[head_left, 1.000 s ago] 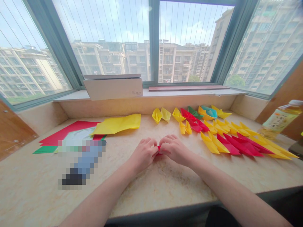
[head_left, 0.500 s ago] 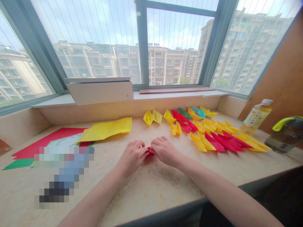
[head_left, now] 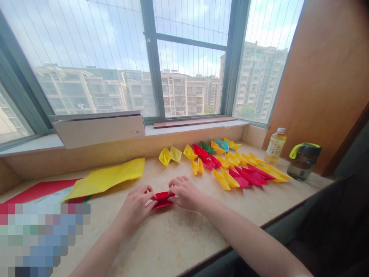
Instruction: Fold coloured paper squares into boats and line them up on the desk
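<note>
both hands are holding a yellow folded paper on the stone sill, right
The colour is wrong: the head view shows the left hand and right hand holding a red folded paper, not a yellow one, on the stone sill.

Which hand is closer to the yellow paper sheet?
Left. The left hand sits just below the yellow paper sheet, not touching it; the right hand lies farther right, past the red folded paper.

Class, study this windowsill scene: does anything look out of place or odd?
Yes: a blocky mosaic patch sits at the lower left, covering part of the red paper sheet. It looks odd because everything else is sharp, and whatever lies beneath it cannot be made out.
</note>
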Available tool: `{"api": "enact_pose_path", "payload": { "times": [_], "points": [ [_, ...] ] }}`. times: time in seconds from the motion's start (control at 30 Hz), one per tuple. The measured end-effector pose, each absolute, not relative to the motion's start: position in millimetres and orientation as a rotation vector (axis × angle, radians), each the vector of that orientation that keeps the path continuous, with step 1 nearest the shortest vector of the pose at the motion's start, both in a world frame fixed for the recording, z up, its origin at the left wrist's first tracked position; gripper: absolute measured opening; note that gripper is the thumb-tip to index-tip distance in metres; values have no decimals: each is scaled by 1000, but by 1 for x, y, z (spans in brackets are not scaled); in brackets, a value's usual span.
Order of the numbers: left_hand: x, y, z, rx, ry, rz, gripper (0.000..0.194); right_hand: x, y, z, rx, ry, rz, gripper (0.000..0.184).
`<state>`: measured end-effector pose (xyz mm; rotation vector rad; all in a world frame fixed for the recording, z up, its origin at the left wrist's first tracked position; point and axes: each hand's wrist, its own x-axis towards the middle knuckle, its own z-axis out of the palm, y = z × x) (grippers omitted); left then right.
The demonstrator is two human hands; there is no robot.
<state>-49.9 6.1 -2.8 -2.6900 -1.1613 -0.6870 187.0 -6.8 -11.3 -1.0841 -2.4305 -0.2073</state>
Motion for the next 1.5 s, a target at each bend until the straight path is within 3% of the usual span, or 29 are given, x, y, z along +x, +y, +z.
{"api": "enact_pose_path", "payload": {
  "times": [0.3, 0.53, 0.87, 1.03, 1.23, 1.5],
  "points": [
    [-53, 7, -2, -2721, -1080, -798, 19, 185, -4, -15, -1108, -2401, -173, 11],
    [-71, 25, -10, -2526, -1062, -1205, 29, 195, -21, -1, -1407, -2231, -112, 14],
    [-75, 33, -16, -2532, -1117, -1229, 34, 251, -90, -1, -2072, -1602, 29, 33],
    [-76, 31, -15, -2509, -1094, -1201, 34, 261, -106, -6, -2043, -1668, 69, 40],
    [-79, 30, -8, -2434, -1112, -1167, 35, 262, -117, -24, -1756, -1716, 111, 29],
    [-44, 7, 9, -2572, -1146, -1045, 35, 250, -115, -21, -1725, -1756, 45, 25]
  ]
}}
